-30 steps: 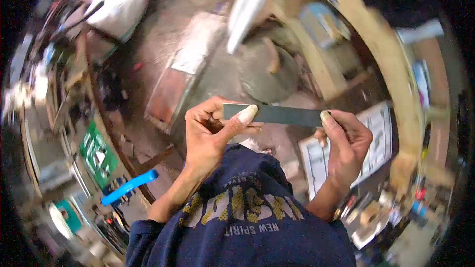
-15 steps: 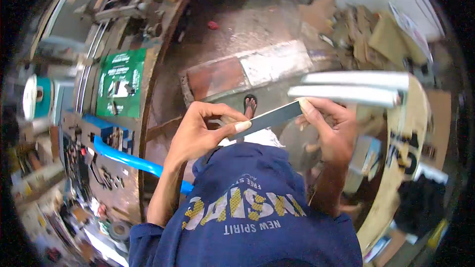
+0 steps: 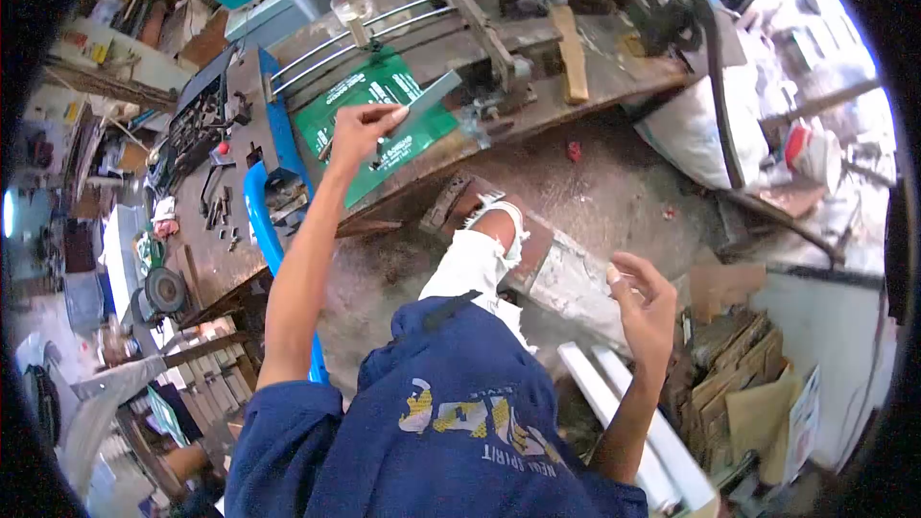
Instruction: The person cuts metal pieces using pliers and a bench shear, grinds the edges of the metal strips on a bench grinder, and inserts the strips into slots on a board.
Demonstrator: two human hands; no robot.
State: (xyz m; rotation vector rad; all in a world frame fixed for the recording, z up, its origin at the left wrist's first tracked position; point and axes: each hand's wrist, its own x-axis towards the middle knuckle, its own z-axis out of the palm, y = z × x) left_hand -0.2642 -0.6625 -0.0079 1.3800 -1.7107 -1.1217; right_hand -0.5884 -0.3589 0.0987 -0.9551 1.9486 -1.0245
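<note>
At nine o'clock, a smooth, curved blue tube (image 3: 256, 206) meets the edge of the worn brown tabletop (image 3: 537, 117). Toward eleven, the left hand (image 3: 357, 141) pinches a flat, narrow grey strip (image 3: 436, 94) above a printed green sheet (image 3: 427, 129). The step appears to be one-handed handling; the next move calls for a steady pinch. At four, the right hand (image 3: 650, 321) hangs empty, its fingers loosely curled, apart.

Upside-down "NEW SPIRIT" on navy T-shirt (image 3: 432, 460)

Flat grey rectangular strip (image 3: 435, 93), no longer held at both ends.
The right hand (image 3: 646, 312) has let go; the left hand (image 3: 359, 138) alone holds the strip, over the green printed sheet (image 3: 426, 132) on the brown wooden worktop (image 3: 614, 88).
</note>
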